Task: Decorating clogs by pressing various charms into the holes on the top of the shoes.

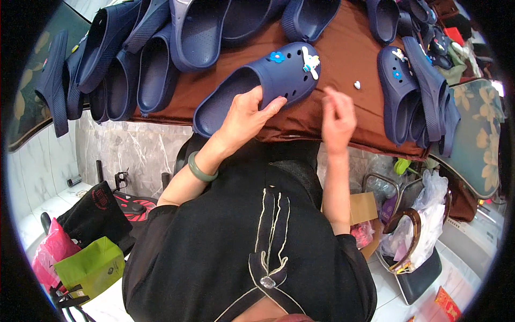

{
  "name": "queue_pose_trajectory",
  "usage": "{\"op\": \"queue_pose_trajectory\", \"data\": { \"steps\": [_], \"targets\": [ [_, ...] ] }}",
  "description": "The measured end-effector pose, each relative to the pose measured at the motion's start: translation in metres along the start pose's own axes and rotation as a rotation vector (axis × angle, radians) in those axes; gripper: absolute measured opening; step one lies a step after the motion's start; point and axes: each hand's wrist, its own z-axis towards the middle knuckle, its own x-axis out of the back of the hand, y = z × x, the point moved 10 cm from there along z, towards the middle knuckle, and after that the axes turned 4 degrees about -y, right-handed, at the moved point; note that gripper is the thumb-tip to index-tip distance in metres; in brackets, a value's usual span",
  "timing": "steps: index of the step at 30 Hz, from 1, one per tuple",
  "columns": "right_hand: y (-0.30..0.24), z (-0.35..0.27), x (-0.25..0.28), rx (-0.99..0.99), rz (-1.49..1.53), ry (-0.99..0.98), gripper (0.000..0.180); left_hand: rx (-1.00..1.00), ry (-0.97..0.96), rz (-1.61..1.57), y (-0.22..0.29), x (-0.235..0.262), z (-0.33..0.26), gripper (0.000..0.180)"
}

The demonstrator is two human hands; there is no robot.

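Observation:
A navy clog [230, 91] is tilted above the brown cloth, its toe pointing up to the right. My left hand [248, 115] grips its side, fingers inside the opening and thumb outside. On its holed toe sit a blue flower charm [277, 57] and a white figure charm [310, 63]. Just right of the clog, apart from it, is my right hand [339, 119], slightly blurred, its fingers curled together. Whatever they may hold is hidden. A small white heart-shaped piece [357, 85] lies on the cloth beyond that hand.
Several plain navy clogs [158, 75] line the table's left and far side. At the right stand decorated clogs [397, 80] with charms. Brown cloth [343, 48] covers the table. Below are a green bag [90, 267] at left and a chair with plastic bags [424, 220] at right.

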Motion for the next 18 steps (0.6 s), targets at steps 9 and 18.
{"op": "queue_pose_trajectory", "data": {
  "steps": [9,18],
  "targets": [
    [0.098,0.034,0.039,-0.063,-0.445,0.05,0.021,-0.012,0.025,0.085,0.003,-0.002,0.002,0.033],
    [-0.032,-0.007,-0.026,0.117,0.091,0.018,0.031,0.047,-0.099,-0.125,-0.018,-0.012,0.004,0.033]
  ]
}}
